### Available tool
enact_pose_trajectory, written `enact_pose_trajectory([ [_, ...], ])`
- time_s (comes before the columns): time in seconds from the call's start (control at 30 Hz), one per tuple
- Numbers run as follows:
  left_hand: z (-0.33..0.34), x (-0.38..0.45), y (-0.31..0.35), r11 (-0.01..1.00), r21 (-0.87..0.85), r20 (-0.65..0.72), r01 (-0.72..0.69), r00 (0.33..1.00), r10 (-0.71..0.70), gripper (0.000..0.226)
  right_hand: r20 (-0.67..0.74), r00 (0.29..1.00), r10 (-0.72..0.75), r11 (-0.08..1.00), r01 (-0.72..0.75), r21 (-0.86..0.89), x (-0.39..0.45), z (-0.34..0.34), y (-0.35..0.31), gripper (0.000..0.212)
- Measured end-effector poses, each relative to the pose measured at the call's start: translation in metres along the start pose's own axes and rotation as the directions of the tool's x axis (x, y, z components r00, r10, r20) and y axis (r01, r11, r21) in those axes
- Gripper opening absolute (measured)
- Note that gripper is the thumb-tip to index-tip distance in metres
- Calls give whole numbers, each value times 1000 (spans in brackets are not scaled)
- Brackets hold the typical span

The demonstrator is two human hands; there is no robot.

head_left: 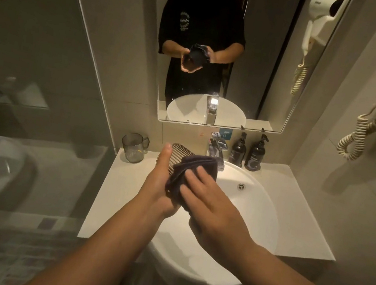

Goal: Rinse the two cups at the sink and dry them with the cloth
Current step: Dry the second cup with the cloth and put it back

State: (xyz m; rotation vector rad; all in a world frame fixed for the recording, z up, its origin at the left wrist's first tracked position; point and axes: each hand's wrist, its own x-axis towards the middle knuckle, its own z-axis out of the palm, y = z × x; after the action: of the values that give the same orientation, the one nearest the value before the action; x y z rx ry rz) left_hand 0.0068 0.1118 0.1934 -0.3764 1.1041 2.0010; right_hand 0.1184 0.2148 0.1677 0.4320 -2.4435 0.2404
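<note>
My left hand (pixel 158 182) grips a ribbed cup (pixel 177 156) held above the left side of the white sink (pixel 256 215). A dark cloth (pixel 190 169) is wrapped over the cup's right side, and my right hand (pixel 210 200) presses it flat against the cup. Most of the cup is hidden under the cloth and my fingers. A second cup, a clear smoky mug with a handle (pixel 133 147), stands upright on the counter at the back left, apart from both hands.
A chrome faucet (pixel 216 150) stands behind the sink, with two dark pump bottles (pixel 247 153) to its right. A mirror (pixel 221 49) fills the wall above. A wall hair dryer with a coiled cord (pixel 355 134) hangs at the right. A glass partition stands at the left.
</note>
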Motion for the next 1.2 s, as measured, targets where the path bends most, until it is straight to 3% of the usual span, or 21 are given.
enact_pose_trajectory([
  [0.13, -4, -2, 5, 997, 71, 21, 33, 999, -34, 97, 20, 988, -152, 988, 152, -13, -10, 10, 2, 36],
  [0.23, -5, -3, 13, 997, -15, -7, -72, 997, 71, 84, 27, 990, -136, 990, 134, 44, -17, 10, 9, 32],
  [0.3, -6, -5, 21, 986, -75, -10, -147, 989, 147, 72, 123, 988, 90, 989, -104, 108, -17, 6, 10, 38],
  [0.33, -6, -6, 24, 982, -81, -16, -169, 986, 168, 65, 187, 932, 310, 923, -343, 175, -17, 5, 14, 42],
  [0.37, -6, -7, 26, 979, -88, -13, -186, 983, 185, 60, 294, 784, 547, 730, -619, 291, -12, -2, 13, 37],
  [0.4, -8, -5, 27, 978, -81, -17, -192, 981, 191, 57, 436, 602, 669, 417, -789, 451, -6, -9, 15, 29],
  [0.43, -8, -6, 27, 979, -82, -15, -187, 982, 186, 56, 557, 462, 691, 92, -819, 566, -3, -13, 19, 24],
  [0.47, -9, -5, 26, 981, -75, -25, -181, 983, 180, 56, 611, 371, 699, -142, -765, 628, -2, -16, 24, 24],
  [0.5, -8, -5, 25, 981, -76, -27, -178, 984, 177, 55, 627, 318, 712, -272, -698, 663, -2, -21, 27, 24],
  [0.53, -8, -4, 23, 982, -72, -39, -175, 984, 173, 55, 610, 297, 735, -321, -639, 699, -1, -25, 30, 24],
  [0.6, -6, -1, 19, 984, -71, -56, -164, 986, 160, 55, 523, 341, 781, -251, -595, 763, 4, -32, 30, 26],
  [0.63, -5, -1, 17, 985, -71, -55, -156, 987, 152, 55, 441, 402, 802, -128, -607, 784, 7, -36, 29, 29],
  [0.7, -2, 3, 12, 988, -58, -45, -141, 989, 138, 58, 166, 596, 785, 295, -597, 746, 15, -43, 26, 37],
  [0.77, 1, 5, 8, 994, -39, -14, -100, 995, 100, 64, -109, 856, 505, 756, -378, 534, 23, -46, 21, 39],
  [0.8, 3, 5, 7, 997, -24, 10, -73, 997, 74, 67, -150, 944, 295, 897, -219, 384, 25, -40, 23, 38],
  [0.83, 5, 4, 6, 999, -13, 44, -46, 998, 46, 70, -126, 986, 112, 969, -80, 234, 26, -33, 25, 37],
  [0.9, 5, 3, 4, 1000, -9, 65, -5, 998, 5, 73, -25, 999, -42, 999, 43, 17, 24, -15, 32, 43],
  [0.97, 2, 2, 1, 1000, -14, 30, -14, 999, 14, 70, 18, 1000, -18, 997, 20, -78, 15, -3, 39, 53],
  [1.2, -1, 10, 3, 996, -71, -40, -58, 998, 55, 73, -9, 997, 75, 991, -75, -108, -5, 13, 39, 62],
])
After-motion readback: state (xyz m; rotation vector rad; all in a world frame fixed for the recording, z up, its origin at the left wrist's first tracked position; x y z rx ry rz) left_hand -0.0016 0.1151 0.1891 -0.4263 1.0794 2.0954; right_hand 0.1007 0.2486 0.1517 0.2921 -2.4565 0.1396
